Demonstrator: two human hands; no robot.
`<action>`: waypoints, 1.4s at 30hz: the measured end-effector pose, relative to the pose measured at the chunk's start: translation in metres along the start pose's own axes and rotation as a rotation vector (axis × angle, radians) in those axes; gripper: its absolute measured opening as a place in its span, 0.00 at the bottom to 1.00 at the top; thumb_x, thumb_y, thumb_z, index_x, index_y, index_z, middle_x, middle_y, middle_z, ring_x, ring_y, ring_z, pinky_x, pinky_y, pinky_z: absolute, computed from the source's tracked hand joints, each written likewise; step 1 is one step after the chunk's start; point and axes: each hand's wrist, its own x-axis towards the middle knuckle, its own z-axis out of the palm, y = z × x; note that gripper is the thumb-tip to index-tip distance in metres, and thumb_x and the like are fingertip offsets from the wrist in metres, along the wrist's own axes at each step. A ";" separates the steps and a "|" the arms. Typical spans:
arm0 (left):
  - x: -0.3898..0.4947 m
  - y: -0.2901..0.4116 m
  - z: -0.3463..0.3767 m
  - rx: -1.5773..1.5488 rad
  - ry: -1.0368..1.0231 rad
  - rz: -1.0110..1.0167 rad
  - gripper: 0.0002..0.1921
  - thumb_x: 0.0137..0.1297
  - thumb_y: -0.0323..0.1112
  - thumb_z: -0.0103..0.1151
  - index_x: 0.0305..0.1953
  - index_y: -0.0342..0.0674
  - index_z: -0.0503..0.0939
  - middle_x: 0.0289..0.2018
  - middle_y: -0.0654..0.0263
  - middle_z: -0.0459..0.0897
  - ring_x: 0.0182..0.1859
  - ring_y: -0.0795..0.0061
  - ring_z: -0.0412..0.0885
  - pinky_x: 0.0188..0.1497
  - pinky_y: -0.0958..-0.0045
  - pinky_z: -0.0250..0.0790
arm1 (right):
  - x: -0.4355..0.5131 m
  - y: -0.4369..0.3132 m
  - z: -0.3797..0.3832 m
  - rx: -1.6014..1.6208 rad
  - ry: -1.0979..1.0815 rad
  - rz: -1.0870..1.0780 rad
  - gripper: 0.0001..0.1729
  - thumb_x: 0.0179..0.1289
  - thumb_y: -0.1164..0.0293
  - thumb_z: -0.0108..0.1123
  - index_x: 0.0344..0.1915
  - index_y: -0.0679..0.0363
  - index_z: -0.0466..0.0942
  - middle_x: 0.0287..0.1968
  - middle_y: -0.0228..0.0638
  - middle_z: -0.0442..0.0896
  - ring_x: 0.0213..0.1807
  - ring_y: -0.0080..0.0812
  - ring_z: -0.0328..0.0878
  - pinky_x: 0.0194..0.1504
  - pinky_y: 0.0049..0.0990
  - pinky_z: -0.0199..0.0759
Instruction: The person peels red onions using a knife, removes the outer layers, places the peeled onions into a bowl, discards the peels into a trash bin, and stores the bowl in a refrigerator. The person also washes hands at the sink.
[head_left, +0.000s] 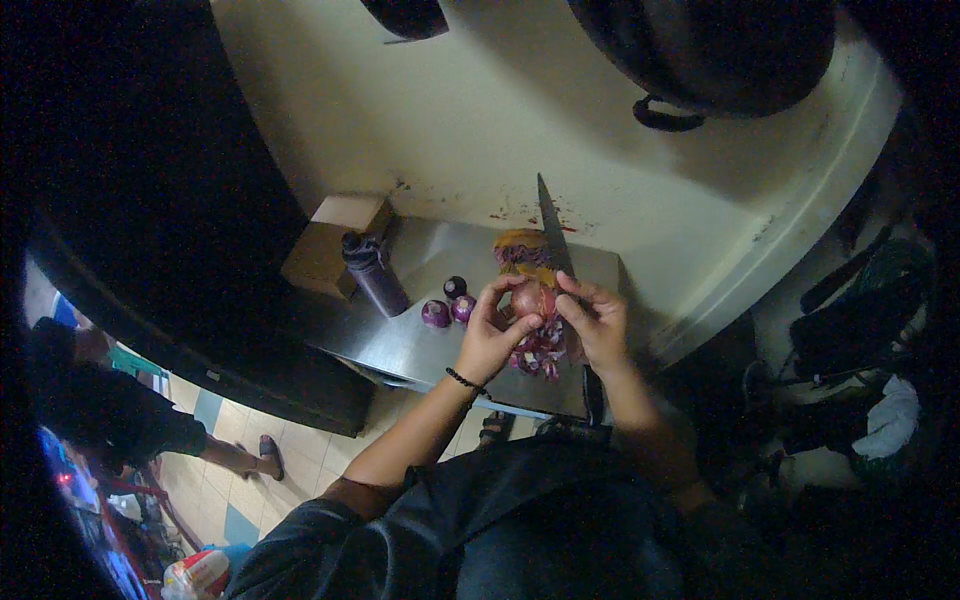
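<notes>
A red onion (533, 298) with dull reddish skin is held between my two hands above the steel table (420, 255). My left hand (497, 319) grips its left side with thumb and fingers, a dark bead bracelet on the wrist. At the onion's right edge, the thumb and fingers of my right hand (598, 319) pinch its skin. Purple and white onion peels (538, 356) lie below my hands. Three shiny purple onions (454, 287) sit left of my left hand. A long knife (553, 225) points away from me, its middle hidden behind my right hand and its black handle nearer my body.
Behind the onion is an orange-edged bundle (523, 251) with purple matter in it. A purple bottle (375, 276) and a cardboard box (322, 247) stand at the table's left. Beyond rises a stained pale wall (450, 135). Another person's leg (232, 454) shows at lower left.
</notes>
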 end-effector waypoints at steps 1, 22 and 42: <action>0.001 -0.001 0.000 0.025 -0.052 0.034 0.28 0.50 0.25 0.65 0.53 0.37 0.66 0.51 0.63 0.69 0.54 0.72 0.69 0.55 0.71 0.66 | 0.000 -0.001 0.000 -0.013 -0.016 0.011 0.15 0.56 0.75 0.62 0.46 0.63 0.77 0.45 0.34 0.80 0.43 0.20 0.76 0.47 0.22 0.69; -0.007 -0.008 -0.028 -0.467 -0.130 -0.641 0.24 0.67 0.56 0.39 0.50 0.42 0.70 0.41 0.68 0.76 0.38 0.76 0.74 0.36 0.75 0.66 | 0.012 0.016 -0.012 -0.440 -0.244 -0.028 0.27 0.49 0.64 0.68 0.50 0.61 0.75 0.49 0.35 0.79 0.48 0.26 0.75 0.53 0.24 0.65; -0.015 0.013 -0.034 -0.144 -0.282 -0.626 0.26 0.60 0.47 0.56 0.54 0.38 0.68 0.44 0.69 0.75 0.46 0.81 0.72 0.46 0.77 0.65 | 0.007 0.023 0.003 -0.231 -0.198 0.214 0.16 0.53 0.75 0.64 0.44 0.63 0.78 0.42 0.34 0.82 0.41 0.20 0.77 0.47 0.21 0.69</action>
